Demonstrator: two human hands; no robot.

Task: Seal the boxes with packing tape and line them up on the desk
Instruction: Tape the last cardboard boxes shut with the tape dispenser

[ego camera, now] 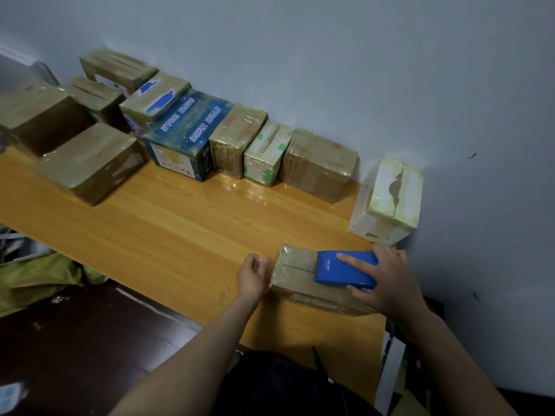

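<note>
Right hand (387, 277): grips the blue dispenser (345, 270), index finger straight along its top, thumb on the near side, the other fingers round its right end.
Dispenser: lies on top of the box (295, 265), over its right half.
Left hand (252, 276): fingers curled at the box's left end, touching the shiny tape (277, 279) there; I cannot tell whether it pinches the tape or only presses it.
Box: small, brown, lying flat near the desk's near right corner, glossy tape over its top seam.
Desk (180, 223): orange wood, set against the wall (330, 55).
White box (387, 202): taped, just beyond the right hand, in the far right corner.
Row: the blue box (186, 136) and three taped boxes side by side along the wall; more brown boxes further left, some stacked.
Bag (39, 277): yellow-green, on the dark floor (75, 325) left of the desk.
</note>
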